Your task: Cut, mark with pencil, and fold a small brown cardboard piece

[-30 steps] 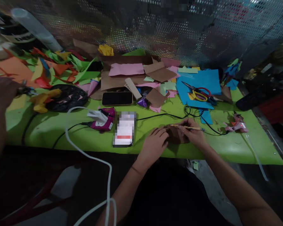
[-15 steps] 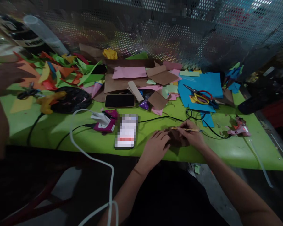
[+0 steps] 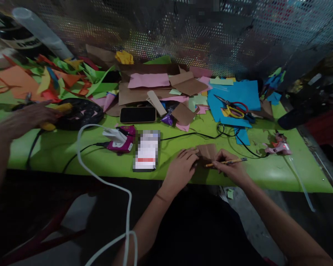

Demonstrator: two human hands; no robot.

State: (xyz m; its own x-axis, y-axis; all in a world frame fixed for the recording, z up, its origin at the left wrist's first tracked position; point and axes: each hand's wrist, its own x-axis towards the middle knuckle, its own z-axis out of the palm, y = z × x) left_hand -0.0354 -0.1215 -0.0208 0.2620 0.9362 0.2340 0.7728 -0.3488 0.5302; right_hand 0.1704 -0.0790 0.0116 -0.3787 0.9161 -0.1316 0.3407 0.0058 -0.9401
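The right hand (image 3: 233, 168) now holds the pencil (image 3: 229, 162) nearer the person; the far part of the brown paper (image 3: 207, 150) lies clear. A co-worker's hand (image 3: 36, 113) now overlaps the yellow glue gun (image 3: 64, 108).

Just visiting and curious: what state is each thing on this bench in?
Pencil: held in right hand
Brown paper: touched by left hand
Near phone: screen lit
Far phone: screen dark
Power strip: white plug attached
Pink glue gun: cord attached
Scissors: unclear whether shut
Yellow paper: crumpled

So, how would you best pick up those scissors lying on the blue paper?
Probably by the red and yellow handles, coming from the near right: on these scissors the looped grips open out there, while the pointed metal tips face away, toward the left.
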